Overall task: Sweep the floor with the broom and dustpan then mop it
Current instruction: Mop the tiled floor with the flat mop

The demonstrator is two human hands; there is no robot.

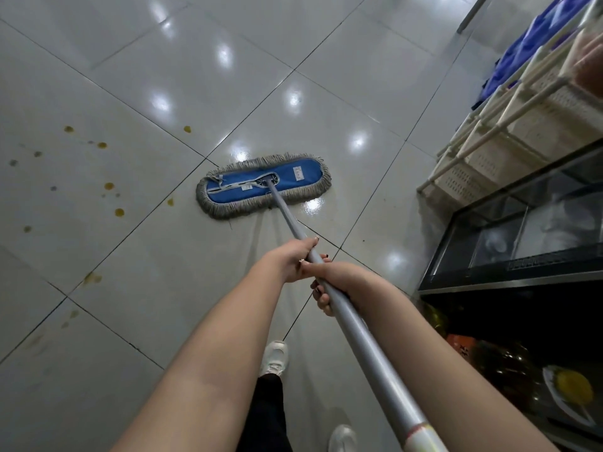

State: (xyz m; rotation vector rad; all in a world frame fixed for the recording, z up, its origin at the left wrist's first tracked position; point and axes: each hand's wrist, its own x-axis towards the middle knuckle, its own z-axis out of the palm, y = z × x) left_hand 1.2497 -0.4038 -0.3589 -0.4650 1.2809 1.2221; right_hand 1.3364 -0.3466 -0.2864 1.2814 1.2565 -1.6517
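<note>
The mop (293, 181) lies flat on the tiled floor (163, 76) at the centre of the frame, a blue pad with a grey fringe all round. Its grey handle (362, 340) runs from the pad's middle down to the lower right edge.

Both hands hold the handle just below the centre of the frame, touching each other. The left hand (293, 259), whose arm comes in from the lower left, has its fingers wrapped round the handle on the side nearer the pad. The right hand (337, 278), whose arm comes in from the lower right, grips the handle just behind it, fingers curled underneath.

Yellow-brown and grey spots (109, 186) are scattered over the tiles at the left of the frame, well apart from the pad. Faint wet streaks show on the tile between the pad and the hands.

At the bottom centre are two white shoes (275, 357) and a dark trouser leg. Along the right edge stands a rack of pale perforated baskets (509, 148), with blue cloth (528, 44) in the upper right corner. Below the rack is a dark glass-fronted case (522, 236), and at the lower right a plate (554, 396) with something yellow on it.
</note>
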